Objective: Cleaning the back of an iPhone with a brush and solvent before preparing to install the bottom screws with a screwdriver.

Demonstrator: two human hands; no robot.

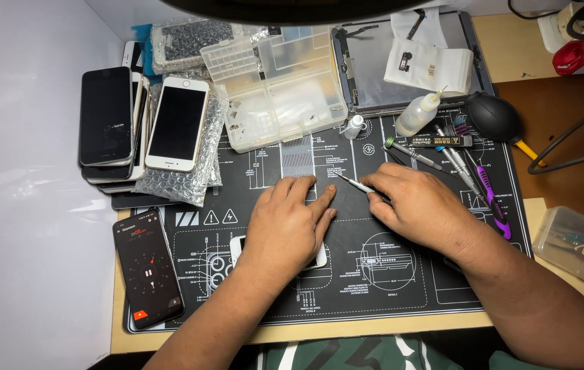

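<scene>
Screwdriver (353,182) tip points upper-left, held by right hand (419,203).

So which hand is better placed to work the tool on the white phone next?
Probably the right hand: it grips the thin metal tool, tip free above the mat. The left hand lies flat on the white phone, pinning it.

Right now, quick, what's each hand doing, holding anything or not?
Left hand: open, lying flat, palm down on a white phone on the black mat.
Right hand: closed on a thin screwdriver, tip pointing left.
</scene>
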